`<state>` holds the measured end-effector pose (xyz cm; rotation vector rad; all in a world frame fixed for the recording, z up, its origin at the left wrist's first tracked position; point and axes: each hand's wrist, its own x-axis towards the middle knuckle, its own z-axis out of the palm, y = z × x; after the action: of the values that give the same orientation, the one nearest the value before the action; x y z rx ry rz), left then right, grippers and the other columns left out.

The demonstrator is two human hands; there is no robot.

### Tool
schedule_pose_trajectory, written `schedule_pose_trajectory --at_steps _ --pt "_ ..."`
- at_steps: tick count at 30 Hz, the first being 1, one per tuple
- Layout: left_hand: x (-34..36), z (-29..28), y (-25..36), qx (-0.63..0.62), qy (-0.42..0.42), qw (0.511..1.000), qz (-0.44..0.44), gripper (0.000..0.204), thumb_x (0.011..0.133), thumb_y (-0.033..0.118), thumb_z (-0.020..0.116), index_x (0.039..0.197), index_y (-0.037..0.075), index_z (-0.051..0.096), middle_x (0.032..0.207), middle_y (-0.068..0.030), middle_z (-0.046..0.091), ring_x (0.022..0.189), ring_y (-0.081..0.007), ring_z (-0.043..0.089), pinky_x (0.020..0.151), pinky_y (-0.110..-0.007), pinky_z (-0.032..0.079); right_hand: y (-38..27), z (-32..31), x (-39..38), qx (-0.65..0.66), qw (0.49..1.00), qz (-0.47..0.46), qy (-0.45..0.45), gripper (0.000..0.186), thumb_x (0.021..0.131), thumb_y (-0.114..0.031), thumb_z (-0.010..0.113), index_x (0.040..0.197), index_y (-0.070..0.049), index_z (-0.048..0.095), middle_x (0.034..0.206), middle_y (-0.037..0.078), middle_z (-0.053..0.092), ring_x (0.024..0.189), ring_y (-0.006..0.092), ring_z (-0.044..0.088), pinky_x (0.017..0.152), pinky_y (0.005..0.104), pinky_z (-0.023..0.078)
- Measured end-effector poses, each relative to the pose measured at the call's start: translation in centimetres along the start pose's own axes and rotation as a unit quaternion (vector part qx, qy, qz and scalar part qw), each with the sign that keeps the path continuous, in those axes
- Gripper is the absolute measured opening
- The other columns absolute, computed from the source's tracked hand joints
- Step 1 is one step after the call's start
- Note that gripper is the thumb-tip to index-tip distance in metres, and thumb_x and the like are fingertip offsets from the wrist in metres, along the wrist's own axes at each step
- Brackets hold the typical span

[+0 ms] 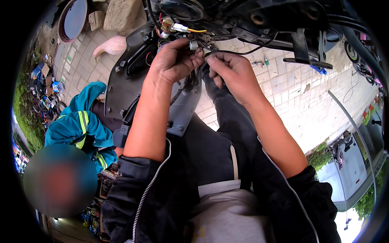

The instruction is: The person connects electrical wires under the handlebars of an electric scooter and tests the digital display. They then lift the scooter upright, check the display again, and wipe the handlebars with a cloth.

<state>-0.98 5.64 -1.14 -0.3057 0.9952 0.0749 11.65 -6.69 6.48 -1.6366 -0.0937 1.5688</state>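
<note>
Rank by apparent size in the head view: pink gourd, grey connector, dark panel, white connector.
1. Dark panel
2. Pink gourd
3. White connector and grey connector: too alike to rank.

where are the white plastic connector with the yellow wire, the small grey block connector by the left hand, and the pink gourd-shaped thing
White plastic connector (179, 27): head view, middle of its white body
Small grey block connector (194, 45): head view, its visible face
Pink gourd-shaped thing (115, 45): head view, its rounded body
</note>
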Motion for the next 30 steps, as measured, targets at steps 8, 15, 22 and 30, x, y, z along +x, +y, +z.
schedule_pose_trajectory --at_steps 8,15,22,30 --pt "-0.5 0.0 1.3 0.225 0.053 0.969 0.083 0.019 0.092 0.011 0.052 0.105 -0.002 0.055 0.101 -0.0158 0.062 0.088 -0.0244 0.06 0.077 -0.038 0.053 5.0 -2.4 0.5 -0.08 0.996 0.02 0.042 0.025 0.09 -0.022 0.063 0.096 0.003 0.063 0.071 0.002 0.058 0.054 0.0052 0.045 0.049 0.0204 0.035" --pt "-1.0 0.1 2.4 0.351 0.052 0.923 0.147 0.016 0.089 0.007 0.058 0.102 -0.001 0.06 0.094 -0.0104 0.065 0.083 -0.0193 0.063 0.07 -0.034 0.054 6.2 -1.6 2.8 -0.104 0.991 0.009 0.084 0.023 0.085 -0.018 0.066 0.088 0.005 0.063 0.067 0.004 0.058 0.048 0.0065 0.043 0.042 0.0236 0.032" --pt "-0.9 0.2 1.8 0.257 0.056 0.96 0.096 0.018 0.091 0.013 0.054 0.105 0.001 0.058 0.098 -0.0126 0.065 0.087 -0.0218 0.062 0.078 -0.035 0.053 4.2 2.5 6.6 0.038 0.98 0.174 0.084 0.009 0.083 -0.011 0.061 0.081 -0.002 0.061 0.056 0.009 0.057 0.04 0.0151 0.048 0.035 0.0308 0.036" --pt "-0.7 -0.4 1.9 0.225 0.02 0.971 0.074 0.02 0.09 0.012 0.056 0.105 -0.001 0.058 0.096 -0.0134 0.065 0.082 -0.0222 0.062 0.071 -0.033 0.053 4.9 4.7 8.8 0.169 0.947 0.201 0.187 0.011 0.089 -0.015 0.054 0.08 -0.011 0.057 0.06 0.001 0.049 0.042 0.0122 0.04 0.038 0.0289 0.034"
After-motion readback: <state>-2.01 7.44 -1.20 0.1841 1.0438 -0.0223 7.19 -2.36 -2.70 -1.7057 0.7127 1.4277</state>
